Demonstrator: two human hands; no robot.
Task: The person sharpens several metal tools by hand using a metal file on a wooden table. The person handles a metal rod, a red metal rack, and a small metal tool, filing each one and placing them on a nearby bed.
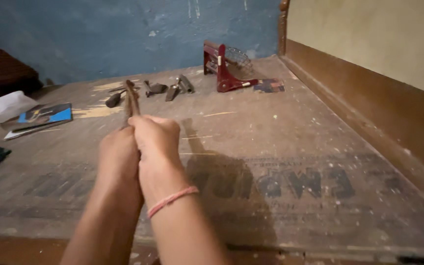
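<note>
Both hands sit just left of the middle of the frame, pressed side by side and wrapped around one thin brown stick [132,100]. The stick rises out of the top of the two fists and points toward the upper part of the frame, its long axis running nearly straight up and away from the person, leaning slightly left. The left hand [118,154] grips it lower and to the left; the right hand [156,142], with a pink band [172,200] at the wrist, sits a little higher and closer to the free end. The fingers of both hands are curled fully closed around the stick (no gap shows between them).

Beyond the stick's tip, several small dark metal tools [170,89] lie on the worn wooden surface [295,147], well apart from the hands. A dark red stand [224,71] sits at upper centre, a blue booklet [45,115] at the left.
</note>
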